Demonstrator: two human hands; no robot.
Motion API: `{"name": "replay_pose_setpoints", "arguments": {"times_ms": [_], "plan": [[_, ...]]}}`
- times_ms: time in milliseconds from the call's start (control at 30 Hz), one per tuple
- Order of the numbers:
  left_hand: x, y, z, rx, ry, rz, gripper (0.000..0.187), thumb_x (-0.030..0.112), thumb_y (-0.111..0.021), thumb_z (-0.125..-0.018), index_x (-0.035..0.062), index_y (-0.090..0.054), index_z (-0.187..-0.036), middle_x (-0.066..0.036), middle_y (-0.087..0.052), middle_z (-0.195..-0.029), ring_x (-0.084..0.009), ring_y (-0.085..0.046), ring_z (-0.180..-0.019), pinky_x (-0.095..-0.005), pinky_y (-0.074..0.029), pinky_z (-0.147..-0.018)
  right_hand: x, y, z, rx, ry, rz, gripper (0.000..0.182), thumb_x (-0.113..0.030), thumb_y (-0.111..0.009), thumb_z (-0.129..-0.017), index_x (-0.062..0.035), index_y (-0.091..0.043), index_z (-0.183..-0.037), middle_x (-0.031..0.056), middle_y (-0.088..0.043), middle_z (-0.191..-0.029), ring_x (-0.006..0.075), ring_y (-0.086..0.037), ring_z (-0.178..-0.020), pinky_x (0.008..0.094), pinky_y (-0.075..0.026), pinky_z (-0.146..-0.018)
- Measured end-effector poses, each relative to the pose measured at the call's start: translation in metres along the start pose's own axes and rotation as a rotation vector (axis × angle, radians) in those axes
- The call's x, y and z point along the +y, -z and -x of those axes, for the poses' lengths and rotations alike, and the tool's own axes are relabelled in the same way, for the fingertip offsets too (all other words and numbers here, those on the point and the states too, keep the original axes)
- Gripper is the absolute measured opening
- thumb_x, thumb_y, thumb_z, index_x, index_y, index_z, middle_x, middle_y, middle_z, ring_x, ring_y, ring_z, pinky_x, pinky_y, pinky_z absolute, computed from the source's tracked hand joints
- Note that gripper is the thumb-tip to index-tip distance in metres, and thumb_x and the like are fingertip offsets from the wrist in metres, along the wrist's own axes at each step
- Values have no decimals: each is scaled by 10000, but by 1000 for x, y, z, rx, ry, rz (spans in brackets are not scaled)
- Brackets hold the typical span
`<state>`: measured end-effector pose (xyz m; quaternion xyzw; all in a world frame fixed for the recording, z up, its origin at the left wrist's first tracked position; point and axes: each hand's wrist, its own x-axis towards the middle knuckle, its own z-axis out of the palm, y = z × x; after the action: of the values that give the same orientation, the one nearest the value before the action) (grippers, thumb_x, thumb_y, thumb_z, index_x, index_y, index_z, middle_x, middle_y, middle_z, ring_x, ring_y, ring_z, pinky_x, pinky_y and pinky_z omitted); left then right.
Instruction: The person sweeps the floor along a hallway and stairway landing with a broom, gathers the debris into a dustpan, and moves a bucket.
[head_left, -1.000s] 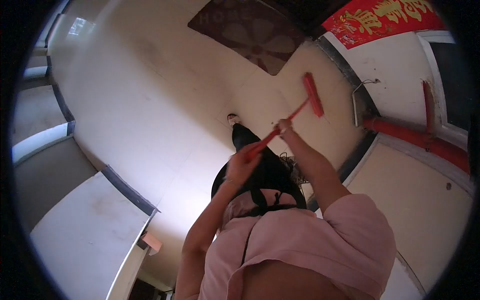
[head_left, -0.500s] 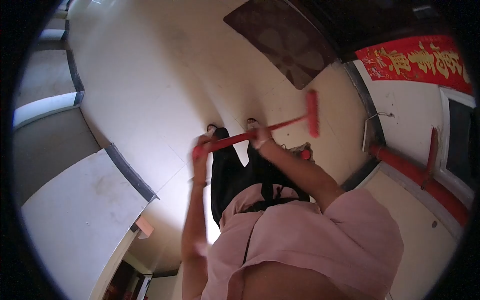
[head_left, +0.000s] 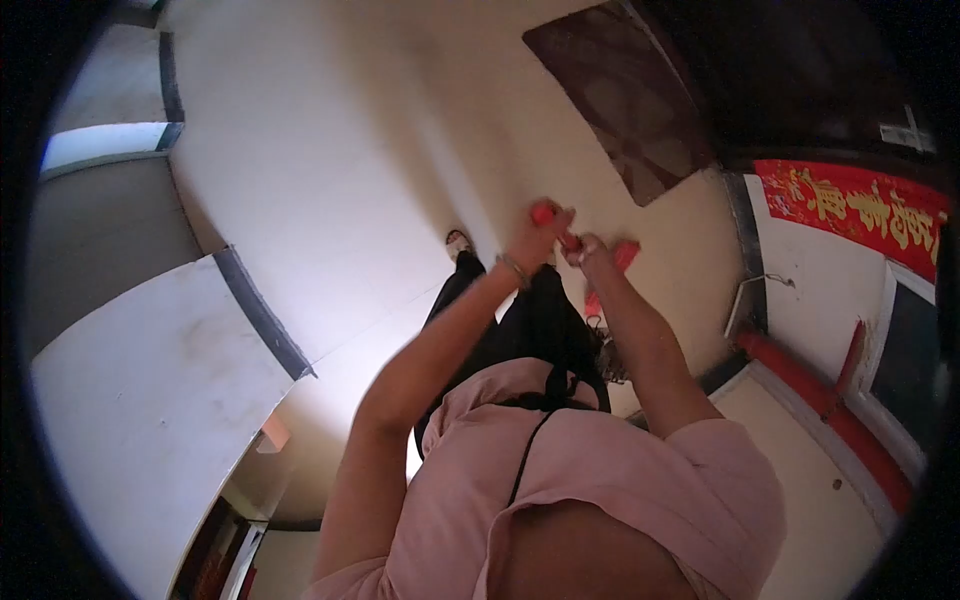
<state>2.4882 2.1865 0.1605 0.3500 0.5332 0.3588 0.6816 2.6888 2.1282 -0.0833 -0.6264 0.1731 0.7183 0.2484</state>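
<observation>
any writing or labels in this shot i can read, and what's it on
Red banner on the wall beside the dark doorway: large gold Chinese characters, seen upside down and too blurred to read.
Brown doormat: a faint pattern, no legible lettering.
Red broom held in the left hand and right hand: no label visible.

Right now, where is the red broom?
In the head view, right of centre: the red broom is gripped by both hands, left hand and right hand, above the pale floor, near the doormat.

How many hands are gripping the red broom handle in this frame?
2. The left hand holds the top end of the red broom handle; the right hand grips just below it, nearer the wall.
</observation>
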Motion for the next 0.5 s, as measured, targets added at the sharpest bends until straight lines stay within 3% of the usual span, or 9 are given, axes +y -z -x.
{"name": "replay_pose_setpoints", "arguments": {"times_ms": [67, 100, 167, 233, 300, 367, 433, 467, 500], "plan": [[62, 47, -5, 15, 11, -20, 158, 151, -573, -734, 5, -536, -687, -11, -541, -643, -75, -462, -594, -217, -394, -559, -12, -113, 31, 152, 118, -198, 181, -104, -337, -791, -9, -424, -919, 109, -493, -831, 210, -501, -703, 312, -451, -533], [82, 67, -8, 42, -58, -41, 162, 157, -575, -734, 6, -537, -688, -11, -540, -642, -72, -461, -592, -217, -394, -556, -21, -152, 25, 42, 121, -365, 206, -97, -324, -800, -11, -412, -966, 116, -486, -900, 212, -496, -792, 327, -459, -595], [115, 106, -10, 107, -190, -88, 171, 168, -580, -735, 9, -538, -690, -11, -540, -641, -67, -459, -587, -215, -393, -549, -40, -220, 19, -179, 63, -337, 228, -89, -316, -802, -14, -414, -993, 126, -470, -952, 233, -488, -817, 353, -462, -675], [155, 132, -4, 106, -269, -122, 182, 181, -580, -737, 9, -539, -695, -18, -544, -643, -67, -463, -587, -214, -394, -544, -56, -288, 42, -195, 101, -331, 272, -154, -361, -821, -43, -399, -1066, 114, -448, -1033, 236, -480, -889, 355, -438, -774], [187, 151, -3, 94, -351, -180, 192, 191, -580, -740, 9, -537, -697, -24, -547, -641, -68, -469, -587, -215, -397, -540, -72, -328, 51, -426, 248, -211, 318, -204, -408, -817, -58, -387, -1099, 107, -438, -1067, 228, -456, -950, 352, -418, -812], [212, 167, -2, 80, -435, -271, 200, 196, -579, -741, 7, -532, -697, -28, -548, -635, -73, -477, -588, -217, -400, -539, -73, -363, 86, -515, 392, -184, 391, -259, -456, -804, -70, -368, -1135, 98, -418, -1113, 221, -423, -1014, 357, -397, -845], [220, 178, -7, -9, -491, -210, 201, 192, -575, -745, 4, -523, -697, -26, -535, -621, -76, -479, -595, -215, -404, -548, -68, -381, 131, -618, 417, -292, 145, -129, -406, -800, -3, -429, -868, 83, -442, -773, 207, -459, -724, 325, -436, -656], [215, 185, -17, -21, -560, -225, 200, 193, -572, -748, 6, -522, -698, -29, -535, -627, -78, -481, -601, -216, -407, -555, -65, -389, 154, -672, 425, -346, 139, -64, -380, -799, 30, -460, -734, 75, -454, -602, 200, -478, -578, 309, -455, -562], [212, 192, -24, -42, -622, -234, 199, 193, -569, -751, 8, -522, -699, -31, -534, -633, -80, -483, -608, -216, -410, -562, -60, -392, 172, -582, 468, -389, 125, -50, -383, -787, 39, -454, -737, 84, -465, -625, 198, -483, -582, 297, -455, -548]]}}
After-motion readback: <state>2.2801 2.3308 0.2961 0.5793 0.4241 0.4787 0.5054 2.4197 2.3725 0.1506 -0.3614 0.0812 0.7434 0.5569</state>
